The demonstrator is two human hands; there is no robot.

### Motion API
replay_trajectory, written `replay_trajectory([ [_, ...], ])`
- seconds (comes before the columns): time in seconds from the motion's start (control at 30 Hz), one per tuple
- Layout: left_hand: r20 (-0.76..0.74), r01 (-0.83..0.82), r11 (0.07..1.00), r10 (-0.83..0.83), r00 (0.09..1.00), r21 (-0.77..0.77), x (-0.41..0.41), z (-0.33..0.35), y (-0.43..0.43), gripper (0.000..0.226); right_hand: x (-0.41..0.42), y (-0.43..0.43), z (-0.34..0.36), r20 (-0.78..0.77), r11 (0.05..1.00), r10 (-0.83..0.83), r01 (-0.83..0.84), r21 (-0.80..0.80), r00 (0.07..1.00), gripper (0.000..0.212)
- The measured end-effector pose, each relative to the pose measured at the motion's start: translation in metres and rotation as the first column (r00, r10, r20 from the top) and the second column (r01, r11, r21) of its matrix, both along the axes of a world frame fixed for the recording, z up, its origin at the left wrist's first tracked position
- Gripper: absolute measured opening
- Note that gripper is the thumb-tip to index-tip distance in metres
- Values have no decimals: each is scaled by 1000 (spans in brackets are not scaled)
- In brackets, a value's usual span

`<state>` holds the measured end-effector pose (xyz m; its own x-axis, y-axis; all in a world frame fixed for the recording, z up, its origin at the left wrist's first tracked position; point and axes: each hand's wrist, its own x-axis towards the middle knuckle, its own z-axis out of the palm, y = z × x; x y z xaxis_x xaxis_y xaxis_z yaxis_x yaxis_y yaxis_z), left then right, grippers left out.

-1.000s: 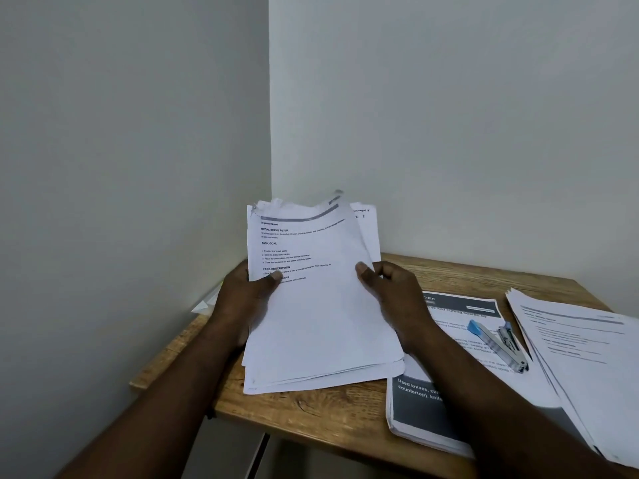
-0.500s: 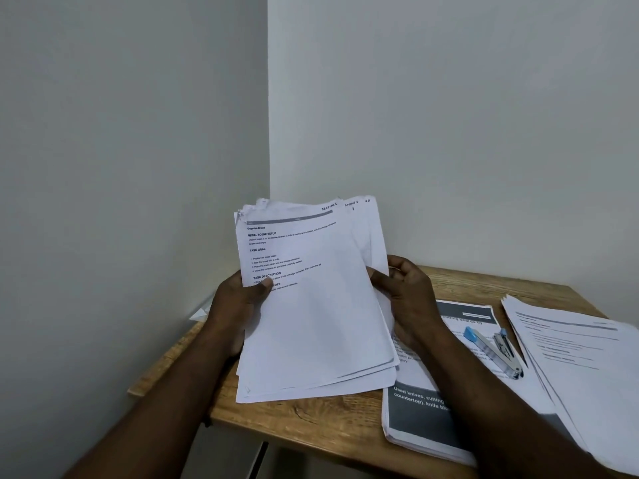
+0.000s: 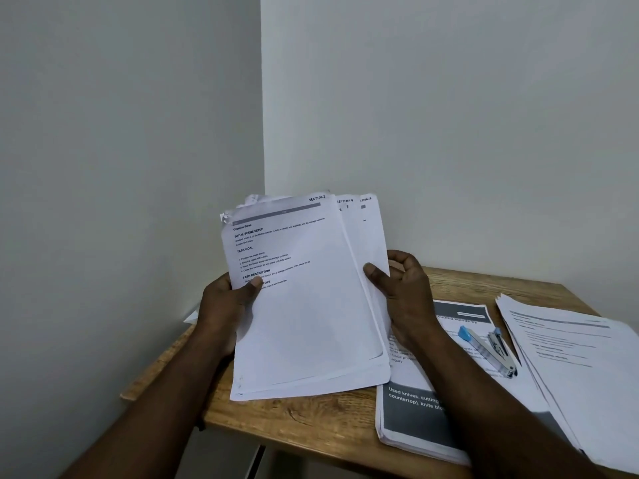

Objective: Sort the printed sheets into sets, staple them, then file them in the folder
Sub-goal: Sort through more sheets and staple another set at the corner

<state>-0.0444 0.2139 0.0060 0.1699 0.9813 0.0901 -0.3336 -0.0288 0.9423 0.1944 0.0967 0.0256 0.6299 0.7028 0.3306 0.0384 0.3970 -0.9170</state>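
Compared with one second ago, the stack of white printed sheets stands more upright and its rear sheets are fanned out toward 2 o'clock. The handwritten corner labels SECTION 1, SECTION 4 and a partly covered third now show. These labels probably serve as the sort keys, so sorting appears to be the step in hand; stapling and filing are not yet begun. The left hand grips the stack's 9 o'clock edge, thumb pressed on the top sheet's text. The right hand pinches the 3 o'clock edge, thumb in front, fingers curled behind the fanned sheets. The stack is held above the light wooden bench. At 4 o'clock from it, the blue and silver stapler lies untouched on a pile of grey-banded printed sheets. No folder is in view.
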Motion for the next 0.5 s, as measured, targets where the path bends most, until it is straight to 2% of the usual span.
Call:
replay_trajectory([
  [0.1,2,2,1000,-2,1000,0,1,1,-2,23,3,0,-3,97,998,-63,62,15,993,66],
  [0.17,5,5,1000,-5,1000,-2,1,1,-2,22,4,0,-4,148,997,-84,82,15,985,68],
  [0.3,43,35,999,-34,998,-17,1,0,0,21,7,2,-7,206,987,-158,163,-6,966,44],
  [0.5,20,40,999,-40,999,-20,1,-2,2,20,8,3,-8,83,991,-117,122,-49,990,29],
])
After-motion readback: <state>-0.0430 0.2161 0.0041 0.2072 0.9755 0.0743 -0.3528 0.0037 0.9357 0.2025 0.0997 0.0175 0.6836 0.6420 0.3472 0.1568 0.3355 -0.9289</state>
